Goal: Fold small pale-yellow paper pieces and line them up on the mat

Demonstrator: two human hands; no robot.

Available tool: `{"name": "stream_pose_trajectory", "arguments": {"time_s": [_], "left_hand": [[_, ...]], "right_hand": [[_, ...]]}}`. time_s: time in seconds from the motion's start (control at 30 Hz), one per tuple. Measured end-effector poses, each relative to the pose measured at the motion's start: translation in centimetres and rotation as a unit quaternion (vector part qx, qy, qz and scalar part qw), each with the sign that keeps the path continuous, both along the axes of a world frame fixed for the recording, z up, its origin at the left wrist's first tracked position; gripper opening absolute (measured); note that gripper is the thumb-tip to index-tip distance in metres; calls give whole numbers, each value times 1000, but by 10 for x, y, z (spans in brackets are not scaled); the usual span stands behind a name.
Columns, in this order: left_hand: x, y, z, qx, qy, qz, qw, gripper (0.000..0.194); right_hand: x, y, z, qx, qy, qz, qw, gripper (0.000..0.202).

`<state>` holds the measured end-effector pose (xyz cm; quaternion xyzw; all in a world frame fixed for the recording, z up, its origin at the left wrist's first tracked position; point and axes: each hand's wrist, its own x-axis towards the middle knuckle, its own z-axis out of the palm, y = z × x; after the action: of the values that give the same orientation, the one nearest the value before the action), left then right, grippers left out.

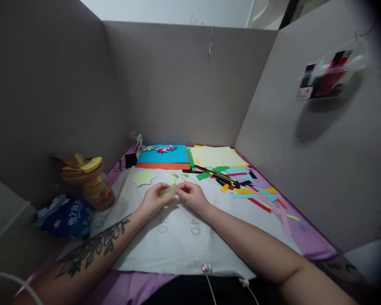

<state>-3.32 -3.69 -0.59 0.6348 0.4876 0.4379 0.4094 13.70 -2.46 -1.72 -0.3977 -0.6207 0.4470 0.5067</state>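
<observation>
A small piece of pale green paper [168,192] is held between both hands over the white sheet. My left hand [154,197] grips its left side, fingers closed. At its right edge, my right hand [193,196] pinches it between thumb and fingertips. Just beyond the hands lie small pale green folded scraps [175,176]. A larger pale green paper with a zigzag edge [144,178] rests flat to the left of them. Farther right, a yellow and black utility knife [225,178] lies on coloured paper strips [241,195].
Small paper stars [165,149] sit on blue paper [178,157] at the back. Beside it is a stack of cream paper [218,157]. A brown cup [97,188] and a blue packet [66,217] stand left. Grey panels [190,84] enclose the table; a clear bag [328,78] hangs right.
</observation>
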Motion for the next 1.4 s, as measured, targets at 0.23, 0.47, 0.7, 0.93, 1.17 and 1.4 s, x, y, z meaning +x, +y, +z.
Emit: {"name": "stream_pose_trajectory", "arguments": {"time_s": [0.23,0.47,0.7,0.93,1.17,1.4], "left_hand": [[3,-1,2,30,15,1,999,25],[3,-1,-3,20,8,0,1000,24],[4,-4,-1,43,40,-3,998,18],[3,-6,-1,66,102,-7,993,15],[3,-6,-1,69,132,-9,989,16],[4,-6,-1,61,122,-11,991,17]], "right_hand": [[-1,-2,3,-5,32,-24,999,19],[-2,-2,1,-4,30,-55,998,16],[-2,-2,0,3,11,-62,998,15],[-2,-2,0,6,3,-69,998,13],[-1,-2,1,6,-5,-72,997,13],[-2,-3,1,6,-2,-74,997,15]]}}
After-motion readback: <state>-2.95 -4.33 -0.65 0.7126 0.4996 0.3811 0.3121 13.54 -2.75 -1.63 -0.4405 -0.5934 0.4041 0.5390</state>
